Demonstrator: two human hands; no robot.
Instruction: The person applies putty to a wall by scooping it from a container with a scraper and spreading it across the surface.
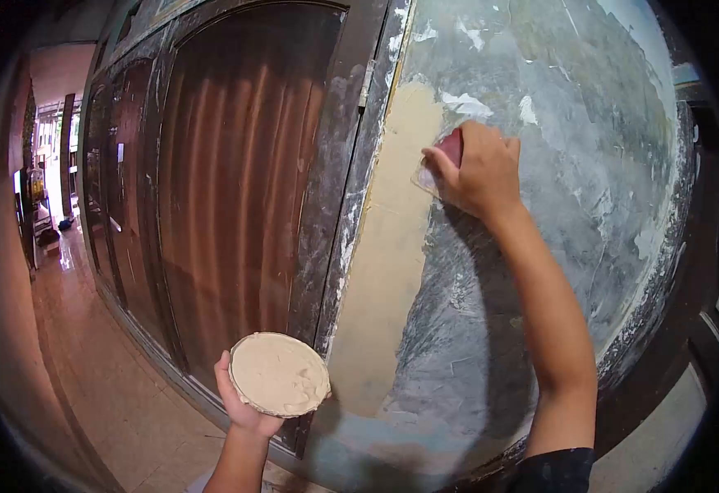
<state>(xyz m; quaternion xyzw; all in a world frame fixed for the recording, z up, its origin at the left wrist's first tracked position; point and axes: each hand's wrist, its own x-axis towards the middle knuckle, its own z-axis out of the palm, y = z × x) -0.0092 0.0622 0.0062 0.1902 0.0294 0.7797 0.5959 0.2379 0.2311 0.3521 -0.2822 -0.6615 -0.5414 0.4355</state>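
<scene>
My left hand (247, 408) holds up a round container of beige putty (279, 374) from below, its thumb along the near-left rim. The putty fills it to the brim and has smears at the edge. My right hand (487, 172) grips a putty scraper (451, 149) with a dark red handle; most of it is hidden by the fingers. The scraper's pale blade lies at the right edge of a strip of beige putty (388, 230) on the grey wall (532, 271). This strip runs from high on the wall down along the door frame.
Left of the strip stands a dark wooden frame (310, 246) with a glass panel and a brown curtain (232, 189) behind it. A tiled floor (88, 329) leads to a bright opening at the far left. Another dark frame (688, 279) borders the wall at right.
</scene>
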